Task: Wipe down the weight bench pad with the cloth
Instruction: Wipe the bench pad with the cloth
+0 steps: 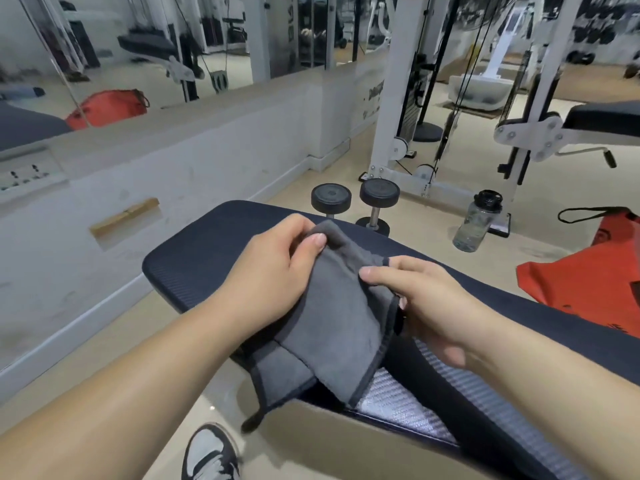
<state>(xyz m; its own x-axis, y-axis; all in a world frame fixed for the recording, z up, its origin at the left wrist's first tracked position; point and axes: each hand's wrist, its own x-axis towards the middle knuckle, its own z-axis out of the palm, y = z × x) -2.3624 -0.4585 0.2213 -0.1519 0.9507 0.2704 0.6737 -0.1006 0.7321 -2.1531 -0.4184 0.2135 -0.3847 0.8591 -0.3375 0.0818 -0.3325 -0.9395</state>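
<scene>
A dark navy weight bench pad (pixel 207 251) runs from the centre toward the lower right. Above it I hold a grey cloth (pixel 332 323) with dark stitched edges; it hangs folded, its lower corner dangling past the pad's near edge. My left hand (pixel 273 271) pinches the cloth's upper left edge between thumb and fingers. My right hand (pixel 426 306) grips its right edge, fingers curled around the hem. The pad under the cloth is hidden.
Two black dumbbells (pixel 356 199) stand on the floor beyond the pad, a clear water bottle (pixel 476 223) to their right. An orange bag (pixel 588 282) lies at far right. A white cable machine (pixel 408 98) and another bench (pixel 602 119) stand behind. Mirror wall at left; my shoe (pixel 211 452) below.
</scene>
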